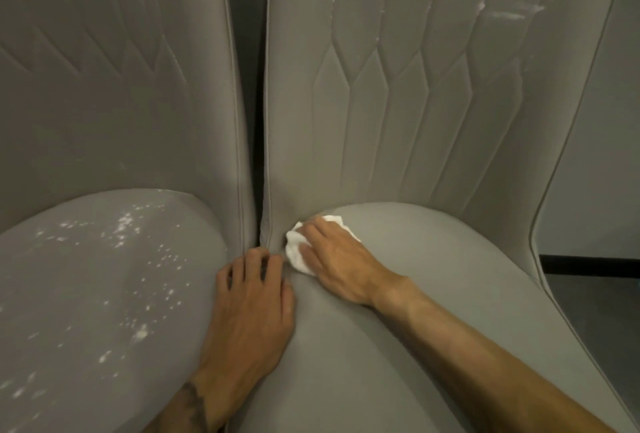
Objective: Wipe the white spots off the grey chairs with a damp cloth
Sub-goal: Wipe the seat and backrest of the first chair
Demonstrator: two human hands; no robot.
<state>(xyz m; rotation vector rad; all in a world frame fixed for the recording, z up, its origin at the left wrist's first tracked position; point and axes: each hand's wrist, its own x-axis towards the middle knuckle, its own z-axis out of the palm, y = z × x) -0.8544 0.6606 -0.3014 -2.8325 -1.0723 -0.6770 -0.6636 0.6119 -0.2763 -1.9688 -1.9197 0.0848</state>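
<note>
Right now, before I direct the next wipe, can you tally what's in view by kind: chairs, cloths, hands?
Grey upholstered chairs: 2, the left chair with white spots on its seat, and the right chair
White crumpled cloth: 1, under the right hand
Bare hands: 2, the right hand and the left hand
Total: 5

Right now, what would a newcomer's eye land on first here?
The scatter of white spots across the left grey fabric chair seat stands out most, while the right grey fabric seat looks free of them. Next comes the crumpled white cloth pressed under the right hand at that seat's back left corner, with the left hand resting beside it. White smears also streak the right backrest near the top.
</note>
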